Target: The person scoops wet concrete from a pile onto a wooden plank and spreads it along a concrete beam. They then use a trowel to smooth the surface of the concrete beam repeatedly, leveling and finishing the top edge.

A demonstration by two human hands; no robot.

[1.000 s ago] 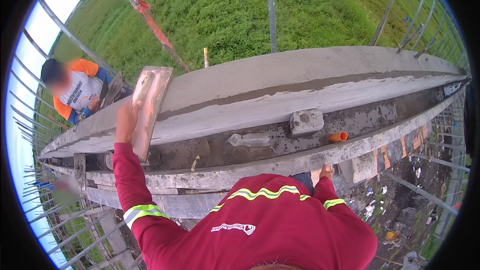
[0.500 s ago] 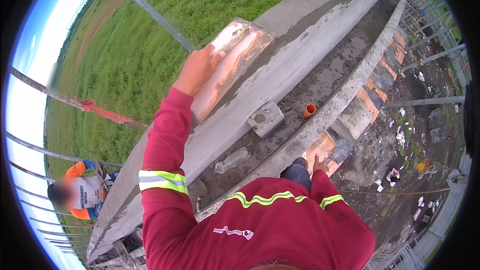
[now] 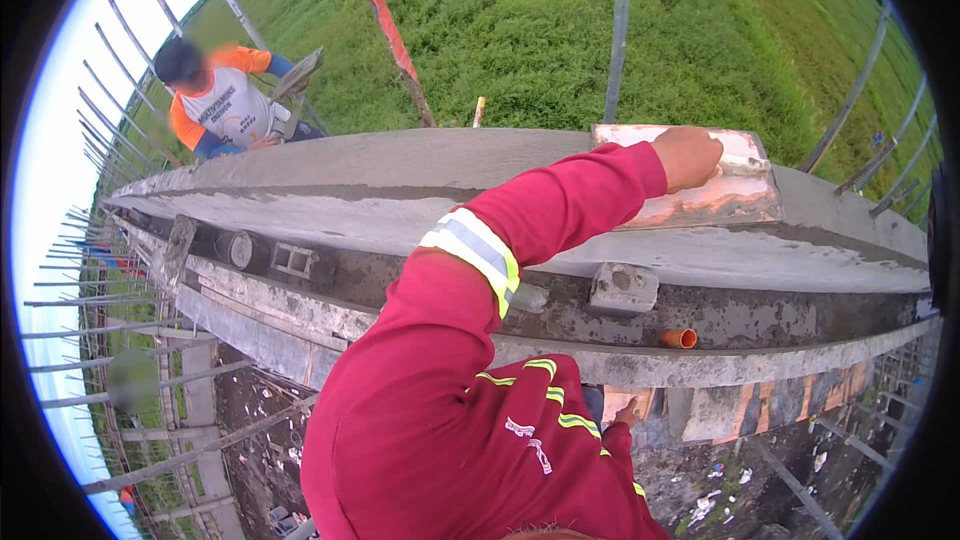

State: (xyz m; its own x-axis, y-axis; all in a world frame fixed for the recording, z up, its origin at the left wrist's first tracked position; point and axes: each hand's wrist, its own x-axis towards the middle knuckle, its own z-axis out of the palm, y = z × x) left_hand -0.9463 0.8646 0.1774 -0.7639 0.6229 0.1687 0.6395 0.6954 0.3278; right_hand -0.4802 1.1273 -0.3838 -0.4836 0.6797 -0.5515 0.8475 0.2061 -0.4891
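My left hand [image 3: 688, 158] is closed on a rectangular plastering float [image 3: 735, 202], its face smeared with orange and white mortar. The float lies flat across the top of a long grey plastered wall [image 3: 450, 155], slightly overlapping its outer edge. Lower down, on the near side, my right hand [image 3: 627, 412] rests with fingers stretched on a pale wooden board [image 3: 640, 397]; part of it is hidden by my sleeve. Between the wall and a nearer concrete ledge [image 3: 690, 368] runs a wet trough holding a concrete block [image 3: 623, 288] and an orange pipe end [image 3: 679, 338].
Upright metal poles [image 3: 617, 30] stand beyond the wall, before a grassy field. A co-worker [image 3: 225, 100] stands at the far left with a flat tool [image 3: 298, 72]. A round bucket [image 3: 243, 251] and another block [image 3: 295, 262] sit in the trough. Below on the right lies littered ground [image 3: 715, 490].
My view has turned, so the wall now runs across the picture and the co-worker shows higher up. My left hand still grips the float, which has shifted slightly rightward past the concrete block.
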